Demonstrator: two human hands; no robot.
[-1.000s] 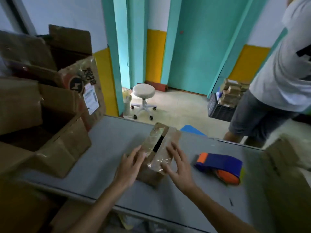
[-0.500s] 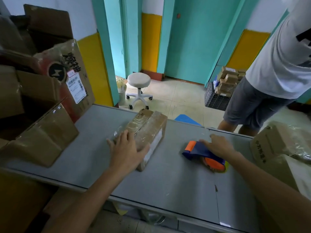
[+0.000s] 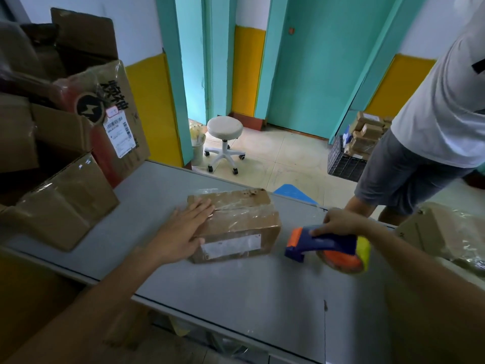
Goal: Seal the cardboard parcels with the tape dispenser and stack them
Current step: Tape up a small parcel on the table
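Grey worktop here, my left hand flat on the taped brown cardboard parcel, right hand gripping the blue-and-orange tape dispenser beside it

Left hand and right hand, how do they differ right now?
The left hand lies flat, fingers straight, on the cardboard parcel; the right hand has its fingers curled round the blue handle of the tape dispenser. The left hand touches the parcel's left end; the right hand is off to the parcel's right, clear of it. Both are bare and over the grey table.
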